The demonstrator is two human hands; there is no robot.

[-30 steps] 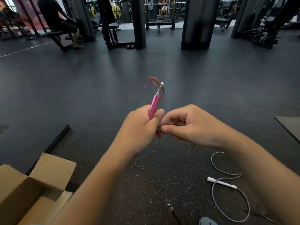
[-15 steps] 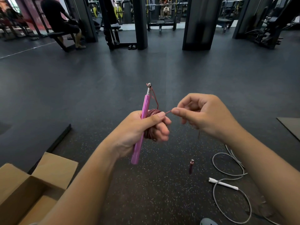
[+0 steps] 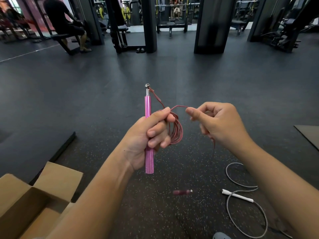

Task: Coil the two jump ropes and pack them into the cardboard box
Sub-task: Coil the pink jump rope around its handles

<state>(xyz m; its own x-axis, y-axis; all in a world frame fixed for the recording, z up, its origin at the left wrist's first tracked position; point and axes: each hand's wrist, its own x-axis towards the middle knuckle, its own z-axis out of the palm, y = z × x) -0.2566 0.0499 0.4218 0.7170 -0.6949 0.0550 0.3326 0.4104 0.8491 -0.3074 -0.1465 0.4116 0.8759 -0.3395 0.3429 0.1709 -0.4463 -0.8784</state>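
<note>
With the left hand (image 3: 146,135) gripping the pink handle (image 3: 148,107) and its coil, and the right hand's fingers (image 3: 193,112) pinching the red cord (image 3: 179,106) beside it, lay each loop evenly, keeping tension, the cardboard box (image 3: 34,200) lower left.

No readable text showing anywhere, no labels, brands or numbers appearing on the cardboard box (image 3: 57,178), the pink handle (image 3: 147,107), or the gym equipment (image 3: 172,18)

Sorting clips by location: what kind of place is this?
Most likely a gym: dark rubber flooring, a person seated on a bench, and weight plates on racks behind.
</note>
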